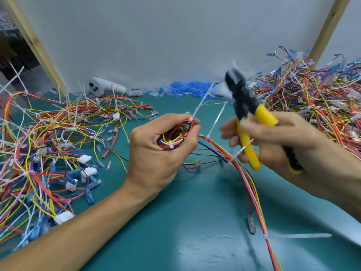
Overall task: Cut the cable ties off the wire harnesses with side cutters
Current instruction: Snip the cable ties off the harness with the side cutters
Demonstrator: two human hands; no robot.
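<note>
Teal worktop (195, 222) before a pale wall, flanked by a left pile (39, 143) of loose wires at 9 o'clock and a right pile (312, 94) at 2 o'clock. Grips in the left hand (156, 151) the coiled end of one wire harness (173, 135), fingers and thumb curled round the loop. Holds in the right hand (283, 137) the side cutters (248, 118) by their yellow handles, nose toward 11 o'clock and blurred, jaws impossible to judge. Sends the harness trunk from the coil toward 5 o'clock, off the lower edge. Shows a first cable tie (190, 120) at the left fingertips, a second cable tie (208, 136) between both hands, and a third cable tie (232, 157) just beside the yellow handle. Leaves the second at 9 o'clock from the right hand, tail toward 1 o'clock; probably calls for swinging the nose down toward 8 o'clock. No brand, label or legible writing anywhere.
</note>
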